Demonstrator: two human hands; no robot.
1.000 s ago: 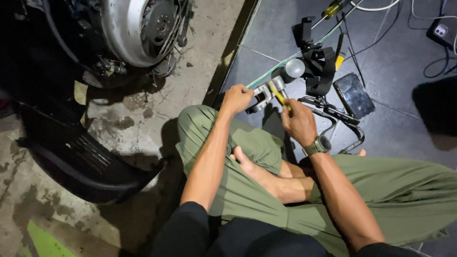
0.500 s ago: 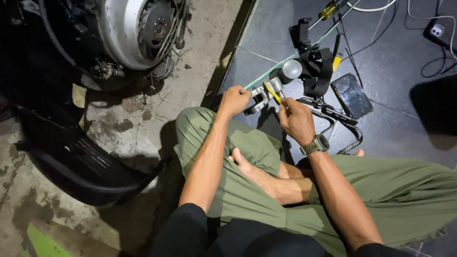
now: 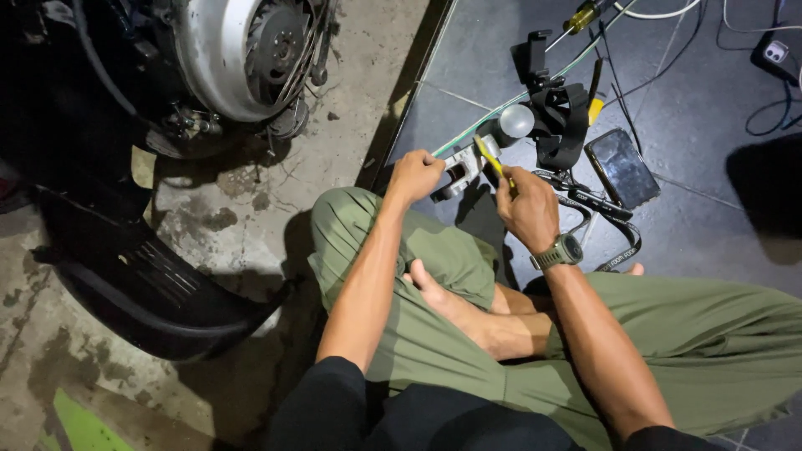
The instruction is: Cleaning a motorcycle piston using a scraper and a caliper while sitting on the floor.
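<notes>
Grey part (image 3: 458,174) in left hand (image 3: 415,174), right hand (image 3: 526,205) beside.

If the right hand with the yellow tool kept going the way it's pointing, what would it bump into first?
Most likely the small grey metal part held by the left hand; the right hand aims its yellow-handled tool there, though depth is unclear.

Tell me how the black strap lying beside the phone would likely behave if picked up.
The black strap would probably go floppy: it lies in loose curves on the dark floor. It looks thin and flat, so likely light. One loop runs close to the right hand, so it might snag or drag there.
</notes>
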